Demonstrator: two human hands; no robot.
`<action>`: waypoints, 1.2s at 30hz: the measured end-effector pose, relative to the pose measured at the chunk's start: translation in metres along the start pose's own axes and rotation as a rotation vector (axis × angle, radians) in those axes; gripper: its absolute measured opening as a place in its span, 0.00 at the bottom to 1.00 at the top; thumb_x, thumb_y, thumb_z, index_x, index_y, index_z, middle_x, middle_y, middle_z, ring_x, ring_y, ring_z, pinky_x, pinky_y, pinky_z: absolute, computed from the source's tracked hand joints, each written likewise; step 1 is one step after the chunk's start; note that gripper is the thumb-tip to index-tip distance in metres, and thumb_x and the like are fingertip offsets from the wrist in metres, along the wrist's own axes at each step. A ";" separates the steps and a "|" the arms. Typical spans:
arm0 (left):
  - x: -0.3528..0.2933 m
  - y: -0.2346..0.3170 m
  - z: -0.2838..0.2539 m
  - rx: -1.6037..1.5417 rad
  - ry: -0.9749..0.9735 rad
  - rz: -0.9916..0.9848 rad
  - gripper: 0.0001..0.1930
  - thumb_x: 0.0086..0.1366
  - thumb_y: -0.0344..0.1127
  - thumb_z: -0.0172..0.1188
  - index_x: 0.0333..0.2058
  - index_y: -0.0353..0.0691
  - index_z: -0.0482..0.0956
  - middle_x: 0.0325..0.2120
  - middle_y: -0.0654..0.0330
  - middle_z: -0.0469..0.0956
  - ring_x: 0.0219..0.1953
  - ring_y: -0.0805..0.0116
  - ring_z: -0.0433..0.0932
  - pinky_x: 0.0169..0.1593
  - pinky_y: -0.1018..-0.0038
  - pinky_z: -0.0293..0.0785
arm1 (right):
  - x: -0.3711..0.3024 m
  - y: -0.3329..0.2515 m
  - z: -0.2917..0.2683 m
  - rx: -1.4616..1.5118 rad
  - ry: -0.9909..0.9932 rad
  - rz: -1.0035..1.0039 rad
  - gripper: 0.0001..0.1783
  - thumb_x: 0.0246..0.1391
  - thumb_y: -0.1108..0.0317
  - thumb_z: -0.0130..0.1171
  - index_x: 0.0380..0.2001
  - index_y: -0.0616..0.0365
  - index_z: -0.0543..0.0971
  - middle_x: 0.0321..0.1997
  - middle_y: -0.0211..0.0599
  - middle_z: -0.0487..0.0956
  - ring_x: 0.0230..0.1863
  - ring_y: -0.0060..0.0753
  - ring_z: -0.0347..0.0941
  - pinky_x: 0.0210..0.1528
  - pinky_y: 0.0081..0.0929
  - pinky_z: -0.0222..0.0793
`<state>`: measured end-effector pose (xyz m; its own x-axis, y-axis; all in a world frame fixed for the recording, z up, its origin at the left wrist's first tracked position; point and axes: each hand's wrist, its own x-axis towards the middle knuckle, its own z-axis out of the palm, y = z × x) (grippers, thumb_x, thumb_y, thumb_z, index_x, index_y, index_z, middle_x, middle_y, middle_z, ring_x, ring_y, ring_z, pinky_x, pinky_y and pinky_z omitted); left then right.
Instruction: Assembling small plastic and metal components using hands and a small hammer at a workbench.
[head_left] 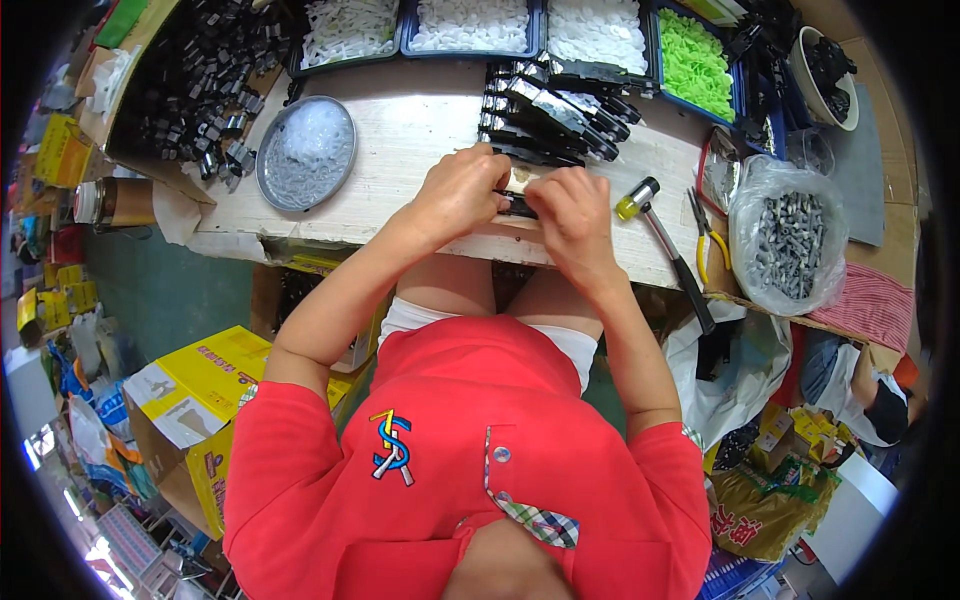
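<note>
At the front edge of the worktable (400, 105), my left hand (462, 190) and my right hand (575, 215) are close together, fingers bent. Between them is a small, dark, elongated part (517, 204). Both hands grip it, one at each end; the fingers cover most of it, so its exact kind cannot be made out. Just beyond my hands lies a stack of long black parts with shiny metal pieces (560, 112). To the right of my right hand rests a hammer (662, 235) with a yellow-and-dark head and a black handle.
Pliers (712, 240) with yellow grips lie right of the hammer, beside a clear bag of grey metal parts (790, 240). A round grey dish (308, 190) holds clear pieces. Blue trays (472, 52) of white and green pieces line the back; black parts (200, 90) heap at left.
</note>
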<state>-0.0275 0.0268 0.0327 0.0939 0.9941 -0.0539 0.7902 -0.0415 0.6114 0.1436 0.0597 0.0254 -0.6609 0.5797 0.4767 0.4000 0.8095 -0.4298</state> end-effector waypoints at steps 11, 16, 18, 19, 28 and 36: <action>0.103 -0.011 -0.060 -0.038 0.357 0.235 0.06 0.49 0.33 0.60 0.27 0.39 0.80 0.23 0.56 0.78 0.27 0.60 0.77 0.33 0.69 0.71 | -0.030 0.016 -0.044 0.174 0.169 0.237 0.05 0.41 0.78 0.58 0.26 0.58 0.75 0.27 0.35 0.74 0.29 0.38 0.69 0.32 0.28 0.60; 0.203 -0.003 -0.054 0.670 0.253 0.478 0.10 0.46 0.30 0.58 0.30 0.46 0.81 0.29 0.59 0.77 0.38 0.59 0.72 0.39 0.63 0.67 | -0.025 0.015 -0.046 0.158 0.150 0.214 0.05 0.42 0.78 0.58 0.26 0.58 0.75 0.27 0.35 0.74 0.29 0.37 0.68 0.32 0.28 0.60; 0.220 0.006 -0.044 0.737 0.087 0.429 0.10 0.43 0.29 0.58 0.28 0.46 0.81 0.28 0.56 0.77 0.38 0.55 0.73 0.40 0.61 0.65 | -0.029 0.020 -0.047 0.130 0.133 0.219 0.06 0.42 0.77 0.58 0.27 0.58 0.75 0.26 0.34 0.73 0.29 0.36 0.68 0.32 0.28 0.60; 0.224 0.006 -0.039 0.729 0.036 0.425 0.09 0.43 0.29 0.57 0.27 0.45 0.80 0.28 0.55 0.77 0.39 0.55 0.73 0.41 0.61 0.64 | -0.030 0.021 -0.048 0.126 0.135 0.217 0.06 0.42 0.77 0.58 0.27 0.58 0.75 0.26 0.34 0.73 0.29 0.36 0.68 0.32 0.28 0.60; 0.230 0.008 -0.038 0.793 0.016 0.515 0.06 0.44 0.23 0.53 0.22 0.39 0.78 0.25 0.50 0.78 0.33 0.52 0.77 0.40 0.60 0.69 | -0.037 0.025 -0.052 0.112 0.128 0.230 0.06 0.42 0.77 0.58 0.27 0.58 0.75 0.27 0.34 0.73 0.28 0.37 0.68 0.33 0.29 0.59; 0.218 -0.006 -0.048 0.244 0.325 0.506 0.08 0.46 0.25 0.55 0.28 0.35 0.77 0.24 0.49 0.76 0.28 0.53 0.76 0.32 0.66 0.71 | -0.043 0.025 -0.052 0.231 0.159 0.337 0.06 0.42 0.79 0.59 0.27 0.62 0.76 0.28 0.36 0.74 0.30 0.29 0.69 0.34 0.20 0.63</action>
<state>-0.0412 0.2491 0.0552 0.3330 0.8234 0.4595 0.8147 -0.4966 0.2995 0.2148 0.0605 0.0338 -0.4045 0.8297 0.3847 0.4125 0.5410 -0.7329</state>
